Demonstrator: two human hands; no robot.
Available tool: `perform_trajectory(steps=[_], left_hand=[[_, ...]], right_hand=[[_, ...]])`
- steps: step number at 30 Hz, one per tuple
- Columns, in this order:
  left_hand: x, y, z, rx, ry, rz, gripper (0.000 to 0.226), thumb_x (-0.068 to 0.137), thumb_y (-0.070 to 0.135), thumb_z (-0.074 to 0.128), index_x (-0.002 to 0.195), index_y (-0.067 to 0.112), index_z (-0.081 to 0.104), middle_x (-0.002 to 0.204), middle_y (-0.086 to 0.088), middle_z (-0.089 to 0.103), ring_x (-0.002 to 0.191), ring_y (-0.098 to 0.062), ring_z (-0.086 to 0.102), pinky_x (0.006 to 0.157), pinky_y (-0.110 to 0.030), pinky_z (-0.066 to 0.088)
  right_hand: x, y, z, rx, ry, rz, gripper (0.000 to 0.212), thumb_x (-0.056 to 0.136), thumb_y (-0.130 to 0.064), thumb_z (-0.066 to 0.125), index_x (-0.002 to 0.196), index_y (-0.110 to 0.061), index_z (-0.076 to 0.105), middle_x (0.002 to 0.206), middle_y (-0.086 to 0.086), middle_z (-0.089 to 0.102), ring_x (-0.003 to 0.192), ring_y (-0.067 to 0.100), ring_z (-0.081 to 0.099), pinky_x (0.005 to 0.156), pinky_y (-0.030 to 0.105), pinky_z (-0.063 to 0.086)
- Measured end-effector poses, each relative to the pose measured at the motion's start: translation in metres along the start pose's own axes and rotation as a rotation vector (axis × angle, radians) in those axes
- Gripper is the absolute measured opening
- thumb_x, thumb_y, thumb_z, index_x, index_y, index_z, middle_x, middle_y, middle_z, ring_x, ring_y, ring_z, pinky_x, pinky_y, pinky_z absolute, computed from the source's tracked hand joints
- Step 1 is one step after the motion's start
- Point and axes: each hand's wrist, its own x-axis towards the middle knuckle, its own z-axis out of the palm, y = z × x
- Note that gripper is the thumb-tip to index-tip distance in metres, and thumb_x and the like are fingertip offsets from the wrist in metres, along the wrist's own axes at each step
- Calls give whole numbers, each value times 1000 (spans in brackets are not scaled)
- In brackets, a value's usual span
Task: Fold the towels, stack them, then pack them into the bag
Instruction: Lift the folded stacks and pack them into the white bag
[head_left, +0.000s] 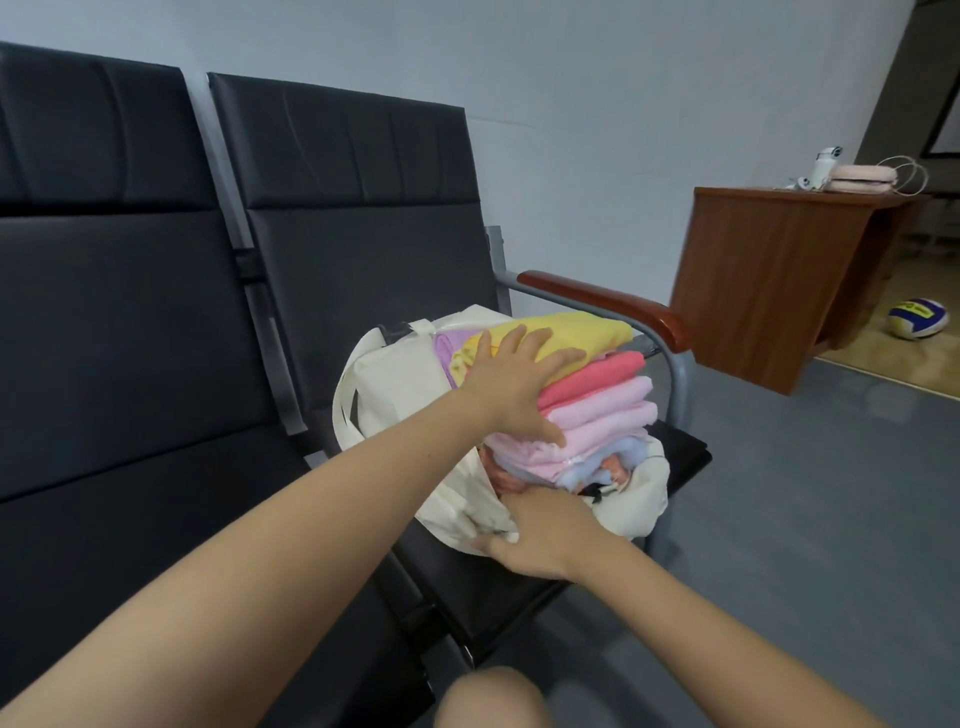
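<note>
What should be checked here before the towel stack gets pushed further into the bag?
1. Towels folded and stacked: ok, the towel stack is layered, yellow on top.
2. Left hand steadying stack: ok, lies flat on top.
3. Right hand holding the bag open: ok, grips the near rim.
4. Stack fully inside: not ok, most protrudes.
5. Room left inside: cannot tell.
6. Bag supported: ok, on the black seat.

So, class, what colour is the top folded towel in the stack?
Yellow: the top folded towel, seen in the head view.
</note>
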Motion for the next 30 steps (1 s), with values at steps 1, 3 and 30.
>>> perform_trajectory(steps=[1,3,30], left_hand=[[1,-3,1,-20,15,-12,103,67,65,73,150,44,15,161,-3,7,148,-30,4,115,-61,7],[0,-3,0,-21,14,-17,100,69,64,72,150,44,17,161,-2,9,148,-29,5,115,-60,7],[-21,-9,4,-86,28,-2,82,78,72,57,147,47,21,161,2,7,149,-27,0,116,-57,3]], right_hand=[[-7,2,-4,-3,22,-28,44,85,-59,47,99,-17,55,102,2,64,96,25,61,71,31,44],[-17,5,-20,-22,61,-96,40,88,-51,48,102,-15,54,106,3,64,100,25,59,73,31,43],[-41,58,-27,298,74,-35,35,85,-44,27,87,-24,56,93,-13,57,91,2,48,85,23,39]])
